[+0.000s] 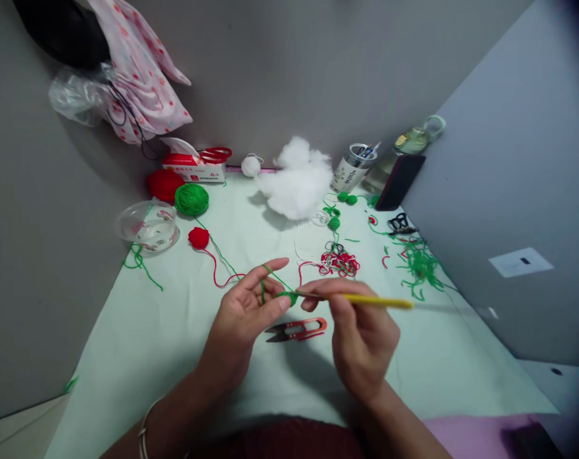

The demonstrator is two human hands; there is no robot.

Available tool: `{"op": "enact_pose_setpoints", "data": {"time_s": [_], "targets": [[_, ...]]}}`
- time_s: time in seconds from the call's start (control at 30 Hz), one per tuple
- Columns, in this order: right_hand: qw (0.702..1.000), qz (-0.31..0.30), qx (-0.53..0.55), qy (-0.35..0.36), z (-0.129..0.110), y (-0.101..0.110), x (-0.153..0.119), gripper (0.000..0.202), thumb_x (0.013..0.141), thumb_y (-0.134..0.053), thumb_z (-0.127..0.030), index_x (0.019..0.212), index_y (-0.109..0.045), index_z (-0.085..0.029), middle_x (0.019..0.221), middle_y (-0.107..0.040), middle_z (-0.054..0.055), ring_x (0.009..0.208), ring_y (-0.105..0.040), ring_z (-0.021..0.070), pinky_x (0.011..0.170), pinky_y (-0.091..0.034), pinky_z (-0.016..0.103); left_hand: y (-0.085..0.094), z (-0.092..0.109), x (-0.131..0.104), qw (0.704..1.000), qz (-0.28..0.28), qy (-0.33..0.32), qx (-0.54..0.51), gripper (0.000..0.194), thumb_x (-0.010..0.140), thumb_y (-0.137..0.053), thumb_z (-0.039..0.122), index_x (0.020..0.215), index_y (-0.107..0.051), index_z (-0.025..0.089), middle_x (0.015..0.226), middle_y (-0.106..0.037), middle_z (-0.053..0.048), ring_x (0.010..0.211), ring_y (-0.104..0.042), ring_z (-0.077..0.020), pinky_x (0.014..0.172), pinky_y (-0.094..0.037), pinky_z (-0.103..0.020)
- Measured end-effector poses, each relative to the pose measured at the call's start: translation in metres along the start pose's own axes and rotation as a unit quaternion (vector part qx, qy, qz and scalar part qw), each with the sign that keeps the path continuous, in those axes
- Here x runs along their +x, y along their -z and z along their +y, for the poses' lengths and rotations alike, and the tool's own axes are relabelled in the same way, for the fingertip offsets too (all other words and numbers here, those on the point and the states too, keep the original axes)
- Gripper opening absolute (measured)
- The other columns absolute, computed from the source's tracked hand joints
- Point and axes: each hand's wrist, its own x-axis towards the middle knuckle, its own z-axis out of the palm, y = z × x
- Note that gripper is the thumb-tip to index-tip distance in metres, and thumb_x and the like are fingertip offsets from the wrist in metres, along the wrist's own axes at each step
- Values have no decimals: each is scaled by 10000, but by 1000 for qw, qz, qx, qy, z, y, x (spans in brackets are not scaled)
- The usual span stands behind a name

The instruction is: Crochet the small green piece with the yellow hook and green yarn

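My left hand (248, 312) pinches a small green crochet piece (293, 297) between thumb and fingers, with green yarn looped over its raised index finger. In my right hand (360, 331) is a crochet hook with a yellow handle (378, 300), held like a pen. Its metal tip meets the green piece, though the stitch itself is too small to make out. Thread snips with orange handles (313, 327) lie on the table just below the hands, beside a short bit of red yarn. A green yarn ball (192, 199) sits at the back left, its strand running towards my left hand.
White stuffing (296, 182) is heaped at the back. To the left are a clear plastic bowl (150, 228), a small red yarn ball (199, 238) and a tissue box (196, 169). Rightward stand a pen holder (350, 169), a bottle (389, 162), a phone (400, 183) and green yarn scraps (421, 264).
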Motion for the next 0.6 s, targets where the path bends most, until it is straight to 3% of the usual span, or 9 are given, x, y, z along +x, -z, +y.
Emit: {"op": "enact_pose_setpoints", "data": {"time_s": [0.1,0.2,0.27,0.37,0.5,0.6], "targets": [[983,9,141,-115,3,1,8,194,1065,-562,-277,970,-722,-221,877,-779,32,658,-712,134,631,-613,290,3,2,1,997,-43,45,-53,438,823,-860,311,1250,-770,265,902,-649,-5,905,-604,-173,859,-460,-309],[979,-7,159,-129,4,4,9,201,1064,-567,-302,954,-711,-215,860,-774,26,649,-714,134,625,-614,286,5,2,1,997,-45,47,-52,419,818,-861,318,1226,-780,265,906,-651,-5,896,-608,-167,851,-460,-303],[993,-9,87,-84,4,4,5,193,1071,-541,-235,1006,-723,-223,911,-776,27,704,-725,131,668,-620,283,5,0,2,998,-35,28,-37,399,831,-853,294,1223,-780,267,889,-650,2,870,-600,-149,837,-466,-284],[996,-30,-60,59,3,4,-1,242,1049,-517,-122,1145,-714,-225,989,-785,46,826,-743,155,740,-627,313,3,-3,3,1000,-7,-9,-17,402,841,-844,234,1234,-769,277,860,-651,18,824,-587,-121,796,-476,-247],[948,-80,-234,199,4,2,-5,277,1035,-516,-105,1218,-692,-216,1026,-791,77,910,-749,191,735,-638,328,-2,-5,2,998,10,-15,-54,438,811,-870,196,1230,-762,272,854,-659,29,801,-592,-102,764,-484,-208],[918,-87,-317,222,4,3,-5,266,1025,-566,-121,1205,-727,-233,1078,-778,85,970,-742,197,766,-638,314,-3,-2,2,991,-22,52,-125,465,801,-886,227,1247,-754,240,790,-633,43,674,-533,-72,732,-487,-209]]}}
